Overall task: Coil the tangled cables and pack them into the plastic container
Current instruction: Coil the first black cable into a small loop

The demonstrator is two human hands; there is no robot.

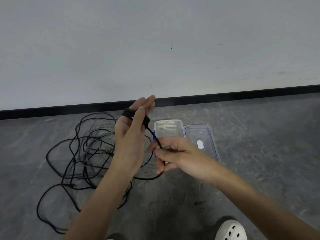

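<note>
Grey, mottled floor (259,153) fills the lower half of the frame. Above it a pale wall (155,40) takes up the top half, with a black skirting strip (225,94) running across where the two meet.

My left hand (131,132) is raised at the centre of the frame, fingers straight and pointing up towards the skirting. Several turns of black cable (152,134) are wound tightly round those fingers as a small coil (129,112), and my thumb lies straight across the windings.

From the right side of the coil, the cable runs taut down and to the right into my right hand (180,156). That hand sits just lower right of the left, with its thumb and curled fingers pinching the cable. Below the pinch the cable drops in a loop to the floor and trails off to the left behind my left forearm.

The tangled cables (86,149), black and grey strands crossed over one another, lie in a loose heap on the floor in the left-centre of the frame, partly behind my left arm.

The plastic container (168,127), clear with a blue clasp (154,132), sits open on the floor right of centre, behind my right hand. Its lid (204,135) lies flat just beside it on the right.

At the bottom right edge, the toe of a white perforated shoe (231,230) shows.
</note>
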